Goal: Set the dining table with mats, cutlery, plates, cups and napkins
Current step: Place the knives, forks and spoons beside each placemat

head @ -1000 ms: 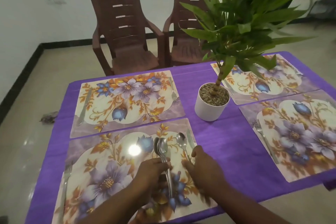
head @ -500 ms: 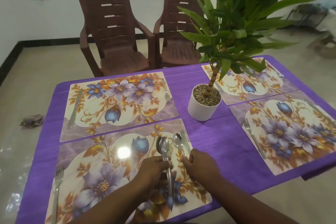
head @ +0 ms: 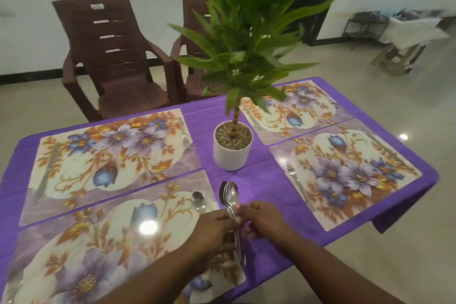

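Left hand (head: 217, 227) grips a bundle of spoons (head: 231, 197) by the handles, bowls pointing away, held above the right edge of the near-left mat (head: 103, 237). Right hand (head: 261, 219) fingertips pinch the same bundle at the necks, just beside the left. Single spoon (head: 198, 202) lies on that mat's far-right corner, just left of the bundle. Right-side near mat (head: 345, 175) has a fork (head: 294, 180) along its left edge. White plant pot (head: 232, 149) sits mid-table between the mats on the purple table (head: 261, 187). Far-left mat (head: 113, 150) carries a knife (head: 47, 173) on its left edge and a fork (head: 186, 136) on its right, blurred. Far-right mat (head: 306, 108) is partly hidden by leaves. Two brown chairs (head: 116, 57) stand beyond the table's far edge.
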